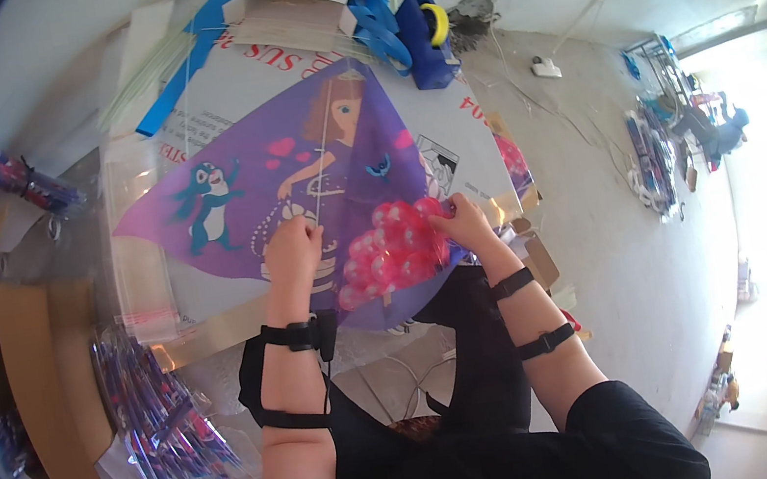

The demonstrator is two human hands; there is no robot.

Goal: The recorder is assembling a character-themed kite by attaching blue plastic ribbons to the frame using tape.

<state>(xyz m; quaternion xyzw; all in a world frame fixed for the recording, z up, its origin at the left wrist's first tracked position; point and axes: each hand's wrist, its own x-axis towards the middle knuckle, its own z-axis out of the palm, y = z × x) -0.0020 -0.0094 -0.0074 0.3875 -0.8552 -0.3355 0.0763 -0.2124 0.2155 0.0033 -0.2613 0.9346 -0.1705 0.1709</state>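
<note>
A purple kite (242, 186) printed with cartoon figures and pink balloons lies spread over the worktable, its lower edge reaching toward my lap. Down its middle runs a thin pale rod (323, 169). My left hand (294, 250) is closed in a pinch at the lower end of this rod, resting over the kite. At the kite's right side, beside the balloon print, my right hand (464, 224) pinches the fabric edge between thumb and fingers. Black straps circle both forearms.
A white box (293, 0), blue strips (192, 55) and a blue tape dispenser (427, 45) sit at the table's far end. Left of the table are an open cardboard box (54, 388) and bundled packaged kites (168, 420). A wall stands on the right.
</note>
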